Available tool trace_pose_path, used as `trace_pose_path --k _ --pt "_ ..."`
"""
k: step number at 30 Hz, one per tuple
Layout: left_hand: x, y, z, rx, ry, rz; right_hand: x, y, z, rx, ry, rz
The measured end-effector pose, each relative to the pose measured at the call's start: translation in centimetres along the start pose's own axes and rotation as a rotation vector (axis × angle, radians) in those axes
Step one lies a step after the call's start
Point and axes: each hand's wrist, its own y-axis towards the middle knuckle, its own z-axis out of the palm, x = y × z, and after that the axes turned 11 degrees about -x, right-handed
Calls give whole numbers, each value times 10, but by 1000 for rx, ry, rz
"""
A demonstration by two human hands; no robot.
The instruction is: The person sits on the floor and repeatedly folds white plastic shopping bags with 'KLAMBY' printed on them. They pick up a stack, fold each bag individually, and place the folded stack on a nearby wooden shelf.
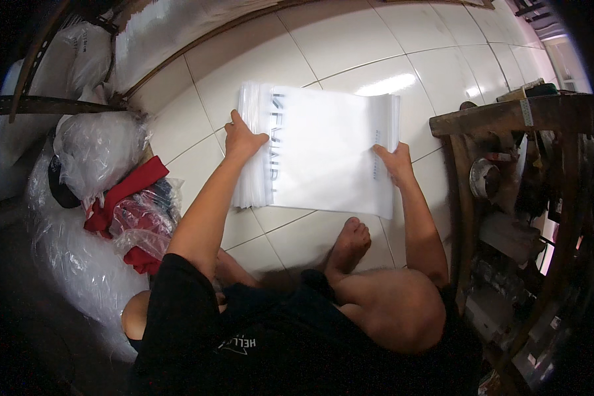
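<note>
A stack of whitish, translucent plastic bags (323, 148) with dark printing near both sides lies over the tiled floor in front of me. Its left side is a thick, layered edge. My left hand (246, 140) grips that edge, thumb on top and the other fingers partly hidden around it. On the opposite side my right hand (396, 164) holds the right edge, its thumb pressed on the top sheet and the fingers out of sight beneath. Between the two hands the top sheet is spread fairly flat.
Glossy white tiles (350, 39) cover the floor. At the left are clear plastic bundles (99, 148) and red cloth (135, 191) partly in plastic. A dark wooden shelf (508, 117) with assorted items stands on the right. My bare foot (350, 245) is just below the bags.
</note>
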Motion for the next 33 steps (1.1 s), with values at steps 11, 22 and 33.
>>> trace_pose_path --k 11,22,33 --pt "-31 -19 1 -84 170 -33 28 -21 -4 -136 -124 33" --pt "-13 -3 6 -38 53 -12 40 -15 -23 124 317 427" --pt "-14 -22 -8 -216 -66 80 56 -47 -22 -61 240 200"
